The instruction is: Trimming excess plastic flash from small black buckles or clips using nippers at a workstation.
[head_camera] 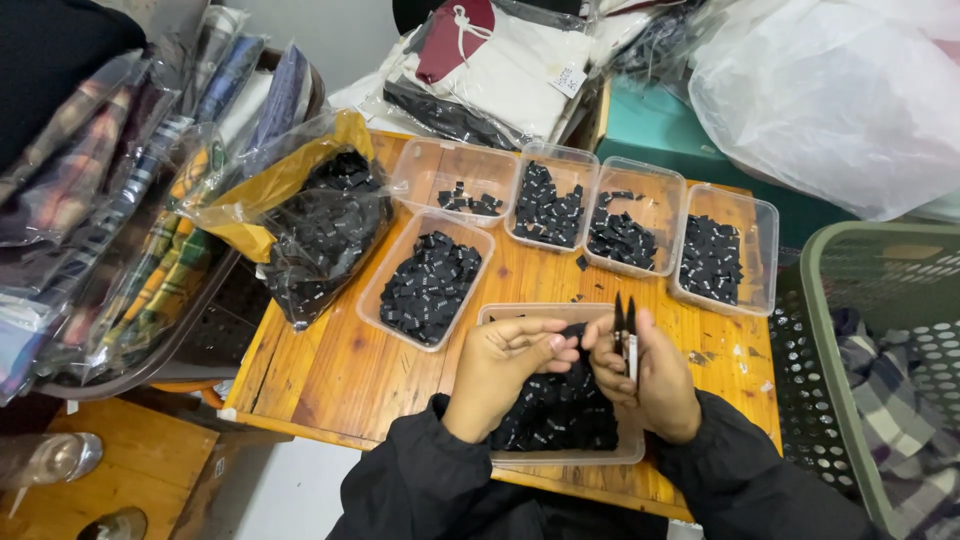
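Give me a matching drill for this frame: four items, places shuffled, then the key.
Items
1. scissors
2. clear bag of black labels
3. green basket
4. tub nearest the person

Places
A. at the table's right side, plaid cloth inside
B. in the right hand, blades pointing up
C. under both hands, full of black labels
D. on the table's left end, lying open

Pairs: 1-B, 2-D, 3-A, 4-C
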